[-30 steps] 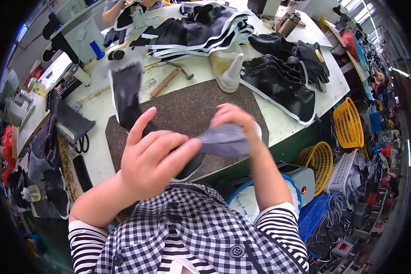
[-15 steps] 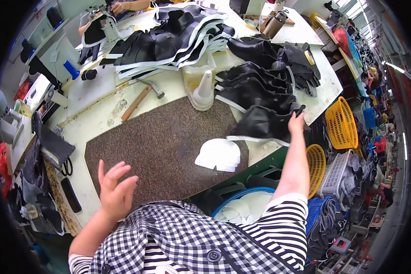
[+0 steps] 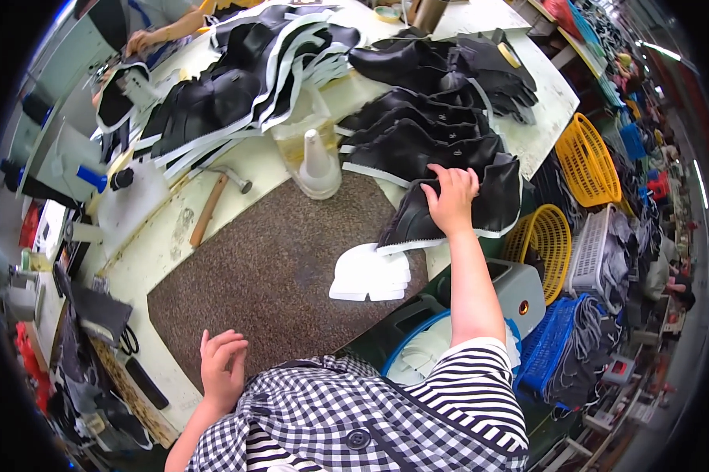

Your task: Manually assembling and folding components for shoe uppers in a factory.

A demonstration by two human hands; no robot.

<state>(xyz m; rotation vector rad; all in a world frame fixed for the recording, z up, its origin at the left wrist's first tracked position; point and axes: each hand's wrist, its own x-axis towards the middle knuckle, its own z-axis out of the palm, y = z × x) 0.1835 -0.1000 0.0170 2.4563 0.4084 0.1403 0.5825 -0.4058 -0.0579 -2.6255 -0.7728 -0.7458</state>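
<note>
My right hand [image 3: 452,200] lies on the nearest black leather shoe upper [image 3: 494,200], its fingers spread over the top edge. That upper, edged in white along its bottom, rests at the mat's right side, in front of several similar overlapping uppers [image 3: 413,141]. Over the near left edge of the brown mat [image 3: 268,259], my left hand [image 3: 222,368] hovers with bent fingers apart and nothing in them. A small stack of white rounded cut pieces [image 3: 370,272] sits on the mat, close below the upper's left corner.
Behind the mat stands a tub with a white cone [image 3: 318,161]. A hammer [image 3: 210,208] lies to its left. More black uppers [image 3: 221,94] are heaped farther back, near another person's arm [image 3: 169,31]. Yellow baskets [image 3: 587,161] stand at the right, below the table edge.
My right hand has let go of the nearest upper's right end and moved left onto its top. My left hand has dropped closer to my body. The view has also shifted.
</note>
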